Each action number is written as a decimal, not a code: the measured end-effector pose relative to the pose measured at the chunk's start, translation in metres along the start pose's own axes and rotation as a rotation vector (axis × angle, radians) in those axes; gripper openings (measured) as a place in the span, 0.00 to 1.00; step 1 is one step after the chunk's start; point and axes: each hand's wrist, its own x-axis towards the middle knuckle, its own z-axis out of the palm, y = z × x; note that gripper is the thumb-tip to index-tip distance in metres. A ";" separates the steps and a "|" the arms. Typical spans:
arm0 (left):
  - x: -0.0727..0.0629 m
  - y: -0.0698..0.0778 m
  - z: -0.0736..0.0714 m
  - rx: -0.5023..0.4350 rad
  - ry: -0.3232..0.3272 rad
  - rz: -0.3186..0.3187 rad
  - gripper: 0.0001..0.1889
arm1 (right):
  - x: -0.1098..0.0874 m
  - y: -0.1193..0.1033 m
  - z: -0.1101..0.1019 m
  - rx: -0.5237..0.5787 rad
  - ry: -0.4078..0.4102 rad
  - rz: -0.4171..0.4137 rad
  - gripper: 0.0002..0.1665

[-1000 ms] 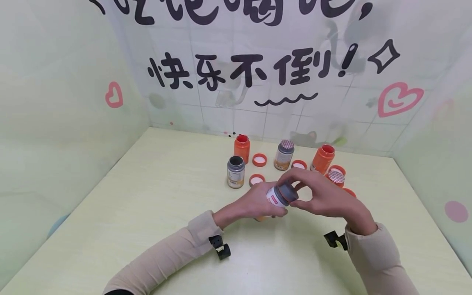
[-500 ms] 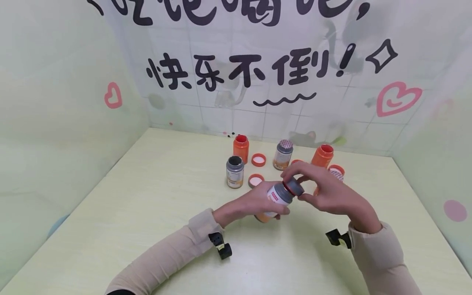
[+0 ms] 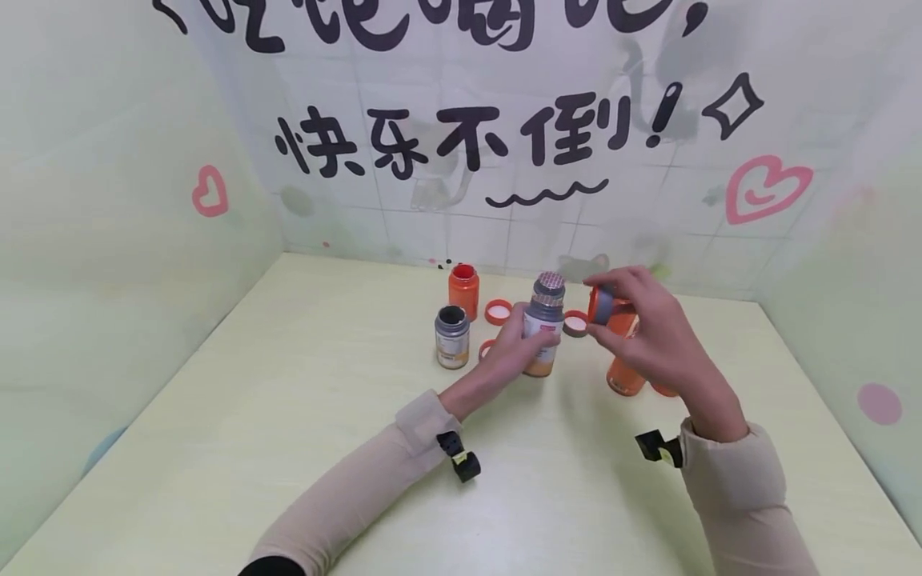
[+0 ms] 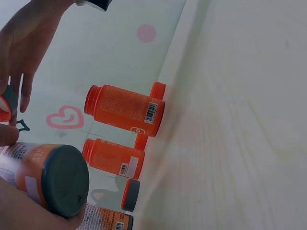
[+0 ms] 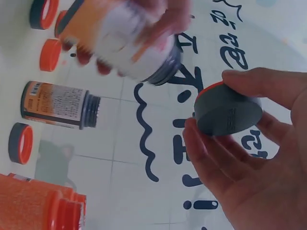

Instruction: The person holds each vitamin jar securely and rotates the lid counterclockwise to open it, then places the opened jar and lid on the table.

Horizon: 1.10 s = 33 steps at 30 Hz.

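Note:
My left hand (image 3: pixel 510 346) grips a grey bottle (image 3: pixel 539 370) with a white and orange label, upright in the head view. A patterned foil seal covers its mouth. To its right, my right hand (image 3: pixel 659 332) pinches a grey cap (image 3: pixel 603 307) with an orange inner rim, apart from the bottle. The right wrist view shows this cap (image 5: pixel 228 112) between thumb and fingers, and the blurred held bottle (image 5: pixel 127 43). Another foil-sealed grey bottle (image 3: pixel 551 281) stands directly behind the held one, partly hidden.
An open orange bottle (image 3: pixel 464 293) and an open grey bottle (image 3: pixel 452 340) stand at left. Loose caps lie among them, including an orange-rimmed cap (image 3: pixel 575 323). Orange bottles (image 4: pixel 129 110) stand at right, partly behind my right hand. Printed walls enclose the table (image 3: pixel 302 384).
The cap has come off the bottle and moved right and away from me with my right hand. My left hand has moved the bottle farther forward and turned it upright.

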 end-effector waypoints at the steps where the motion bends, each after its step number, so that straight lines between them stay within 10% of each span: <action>1: 0.004 -0.002 0.002 -0.004 0.010 0.013 0.35 | 0.002 -0.001 0.000 -0.007 0.014 0.012 0.35; 7: 0.017 -0.013 0.009 0.163 0.056 0.112 0.40 | 0.012 -0.005 0.002 -0.001 0.037 0.110 0.33; 14: 0.022 -0.017 0.006 0.310 0.136 0.084 0.42 | 0.015 0.005 0.010 -0.043 0.038 0.111 0.33; 33: 0.024 -0.020 0.006 0.312 0.134 0.058 0.43 | 0.009 0.033 0.047 -0.359 -0.334 0.231 0.32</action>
